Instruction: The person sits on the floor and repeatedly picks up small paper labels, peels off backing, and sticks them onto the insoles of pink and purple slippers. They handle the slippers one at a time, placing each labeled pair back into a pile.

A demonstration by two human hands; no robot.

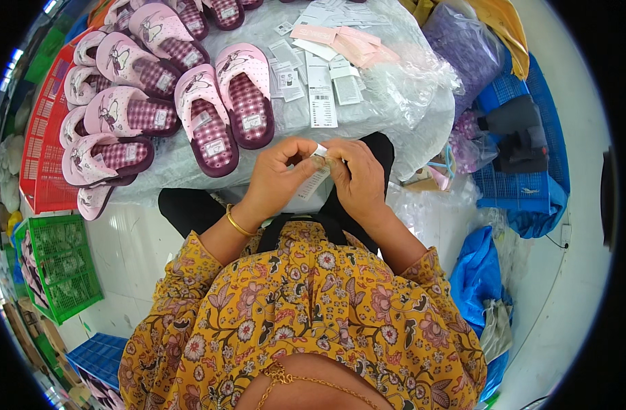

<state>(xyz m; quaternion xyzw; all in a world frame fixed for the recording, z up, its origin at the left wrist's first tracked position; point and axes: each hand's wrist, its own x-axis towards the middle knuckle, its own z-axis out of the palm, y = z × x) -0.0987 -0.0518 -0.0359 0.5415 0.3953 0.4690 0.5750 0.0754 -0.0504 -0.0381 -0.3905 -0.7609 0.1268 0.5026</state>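
Note:
Both my hands meet over my lap, close to the near edge of the plastic-covered table [285, 167]. Between them is a white printed label [311, 186] that hangs down at a slant. My left hand [280, 171] pinches its upper part between thumb and fingers. With bent fingers, my right hand [357, 174] grips the label's top corner from the other side. Just beyond my left hand lies a pair of pink slippers with maroon checked insoles, the right slipper [246, 96] beside the left slipper [205, 123].
More slippers [132, 109] crowd the table's left side, beside a red crate [43, 157]. Loose paper labels [320, 89] and pink paper bands [350, 44] lie farther back. A green crate [63, 263] stands at left, a blue crate [518, 184] at right, with a blue bag [473, 273] below.

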